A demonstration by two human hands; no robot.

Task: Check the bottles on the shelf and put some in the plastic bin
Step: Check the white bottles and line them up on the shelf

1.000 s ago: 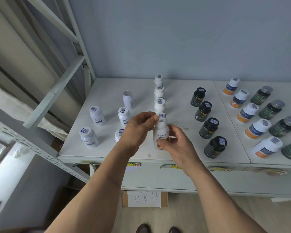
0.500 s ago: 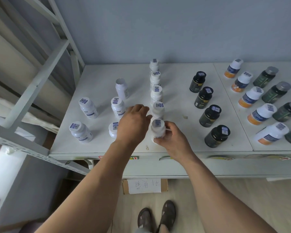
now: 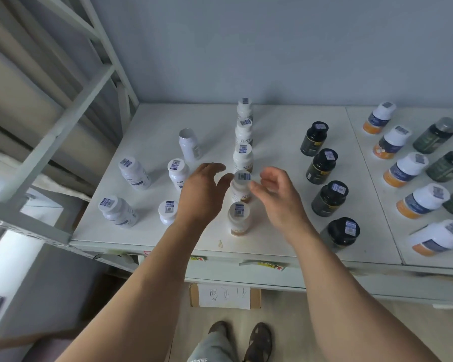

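Head view: at frame centre a column of five white plastic bottles with orange-banded labels [image 3: 242,163] stands upright on the white shelf board [image 3: 152,121], each cap bearing a blue code sticker. The left hand [image 3: 204,192] and right hand [image 3: 277,194] hover on either side of the second bottle from the front [image 3: 241,188], fingers loosely spread, gripping nothing. Pale blue wall fills the top; black bottles [image 3: 324,165] stand to the right. Far-right bottles are cut off.

Both hands, left hand [image 3: 204,194] & right hand [image 3: 277,197], flank white bottle [image 3: 241,186] (no contact), shelf [image 3: 272,231].
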